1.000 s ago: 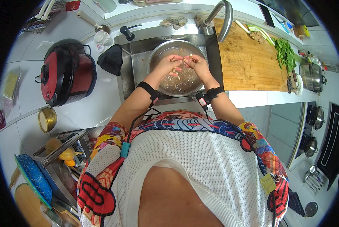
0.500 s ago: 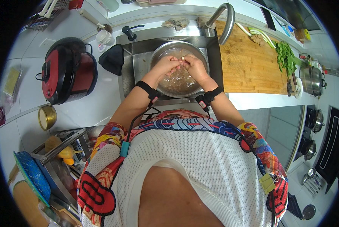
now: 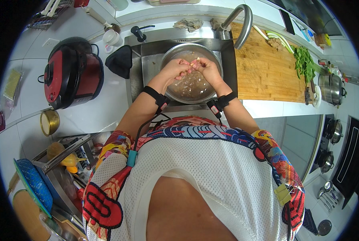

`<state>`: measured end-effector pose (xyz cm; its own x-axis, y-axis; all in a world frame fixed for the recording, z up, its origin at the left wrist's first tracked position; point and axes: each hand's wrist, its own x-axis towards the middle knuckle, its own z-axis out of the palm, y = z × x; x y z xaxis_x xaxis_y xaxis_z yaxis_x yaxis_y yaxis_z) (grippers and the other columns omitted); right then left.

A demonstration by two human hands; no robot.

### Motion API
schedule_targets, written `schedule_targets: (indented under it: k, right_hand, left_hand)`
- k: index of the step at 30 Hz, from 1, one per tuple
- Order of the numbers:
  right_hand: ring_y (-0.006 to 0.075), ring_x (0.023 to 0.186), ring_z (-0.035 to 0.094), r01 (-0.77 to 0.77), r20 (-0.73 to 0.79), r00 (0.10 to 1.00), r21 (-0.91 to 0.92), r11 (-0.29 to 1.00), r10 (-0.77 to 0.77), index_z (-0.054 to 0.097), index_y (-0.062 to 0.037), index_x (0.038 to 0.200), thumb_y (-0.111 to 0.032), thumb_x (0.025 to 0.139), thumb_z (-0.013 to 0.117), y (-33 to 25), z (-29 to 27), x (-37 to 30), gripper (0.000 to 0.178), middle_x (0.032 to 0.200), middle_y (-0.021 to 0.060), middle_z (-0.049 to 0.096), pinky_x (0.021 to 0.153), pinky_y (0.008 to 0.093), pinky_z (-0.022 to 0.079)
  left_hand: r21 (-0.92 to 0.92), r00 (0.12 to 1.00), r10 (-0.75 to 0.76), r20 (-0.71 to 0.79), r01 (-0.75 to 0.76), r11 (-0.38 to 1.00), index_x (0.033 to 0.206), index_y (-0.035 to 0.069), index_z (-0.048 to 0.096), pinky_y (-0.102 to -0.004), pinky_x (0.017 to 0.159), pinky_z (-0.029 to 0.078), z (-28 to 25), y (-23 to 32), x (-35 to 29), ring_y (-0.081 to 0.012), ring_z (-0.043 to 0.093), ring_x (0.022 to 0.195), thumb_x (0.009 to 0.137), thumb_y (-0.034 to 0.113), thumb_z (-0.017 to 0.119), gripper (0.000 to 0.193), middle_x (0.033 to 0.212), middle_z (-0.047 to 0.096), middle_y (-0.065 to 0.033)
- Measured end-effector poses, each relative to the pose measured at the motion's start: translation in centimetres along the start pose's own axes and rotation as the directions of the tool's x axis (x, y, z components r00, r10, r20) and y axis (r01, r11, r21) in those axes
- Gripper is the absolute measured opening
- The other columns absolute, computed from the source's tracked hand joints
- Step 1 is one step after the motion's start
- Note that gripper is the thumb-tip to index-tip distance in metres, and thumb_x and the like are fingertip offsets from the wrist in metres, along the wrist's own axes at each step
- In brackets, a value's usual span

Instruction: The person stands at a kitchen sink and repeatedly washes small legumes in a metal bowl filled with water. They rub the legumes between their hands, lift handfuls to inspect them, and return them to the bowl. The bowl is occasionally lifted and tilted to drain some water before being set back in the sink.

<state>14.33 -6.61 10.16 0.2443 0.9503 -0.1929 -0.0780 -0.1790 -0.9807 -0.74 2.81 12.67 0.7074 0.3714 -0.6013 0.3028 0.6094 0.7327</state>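
A round metal basin (image 3: 193, 101) stands in the steel sink (image 3: 148, 64), holding murky water (image 3: 189, 87) with brownish bits in it. Above the water my left hand (image 3: 176, 69) and my right hand (image 3: 208, 70) meet at the fingertips, both closed. Between my right thumb and fingers shows a small pale piece (image 3: 198, 59), too small to name for sure. My left fingertips are pinched close beside it; what they hold, if anything, cannot be made out.
A curved faucet (image 3: 247, 28) rises behind the sink. To the right lies a wooden cutting board (image 3: 267, 72) with green leaves (image 3: 304, 62) and pale stalks. On the left are a black cloth-like pad (image 3: 119, 62) and a red-and-black electric cooker (image 3: 75, 78).
My fingertips have shifted slightly, the right hand tilting a little away from the left. The whole view has moved a few pixels. The basin stays in place.
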Motion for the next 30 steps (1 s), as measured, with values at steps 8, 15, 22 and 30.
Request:
schedule_targets:
  k: [8, 15, 22, 30]
  right_hand:
    - [0.0113, 0.075, 0.056, 0.079, 0.048, 0.996, -0.198, 0.977, -0.07, 0.062, 0.0009, 0.091, -0.005, 0.081, 0.063, -1.0, -0.2, -0.3, 0.012, 0.081, 0.0046, 0.061, 0.069, 0.0234, 0.045]
    - [0.0235, 0.073, 0.059, 0.314, 0.134, 0.949, -0.405, 0.859, -0.284, 0.063, -0.0001, 0.087, -0.004, 0.077, 0.064, -1.7, -0.3, -0.4, 0.011, 0.081, 0.0105, 0.06, 0.067, 0.029, 0.046]
    - [0.0271, 0.073, 0.059, 0.331, 0.156, 0.944, -0.422, 0.844, -0.292, 0.063, -0.0005, 0.087, -0.005, 0.076, 0.065, -1.9, -0.6, -0.4, 0.013, 0.082, 0.013, 0.06, 0.066, 0.0306, 0.046]
    - [0.0188, 0.072, 0.058, 0.217, 0.111, 0.975, -0.322, 0.921, -0.191, 0.064, 0.0, 0.089, -0.007, 0.078, 0.065, -1.8, -0.3, -0.5, 0.014, 0.08, 0.0103, 0.061, 0.067, 0.0279, 0.045]
  left_hand:
    - [0.043, 1.0, -0.023, -0.011, 0.024, 0.999, 0.086, 0.011, 0.051, -0.0155, 0.042, 0.024, 0.4, 0.2, -0.4, -0.0023, 0.037, 0.054, 0.08, 0.019, 0.059, 0.013, 0.074, 0.053, 0.002]
    - [0.077, 0.998, -0.057, -0.007, 0.057, 0.995, 0.082, 0.012, 0.05, -0.0162, 0.042, 0.022, 0.4, 0.2, -0.3, -0.0023, 0.036, 0.053, 0.08, 0.019, 0.057, 0.01, 0.071, 0.049, 0.0031]
    - [0.051, 0.997, -0.07, -0.014, 0.07, 0.996, 0.083, 0.01, 0.05, -0.0166, 0.04, 0.022, 0.7, 0.4, -0.7, -0.0025, 0.036, 0.052, 0.079, 0.014, 0.056, 0.008, 0.071, 0.05, 0.0019]
    - [0.041, 0.999, -0.05, -0.008, 0.051, 0.998, 0.09, 0.006, 0.05, -0.016, 0.04, 0.022, 0.6, 0.5, -1.1, -0.0029, 0.037, 0.052, 0.078, 0.011, 0.056, 0.014, 0.073, 0.053, -0.0008]
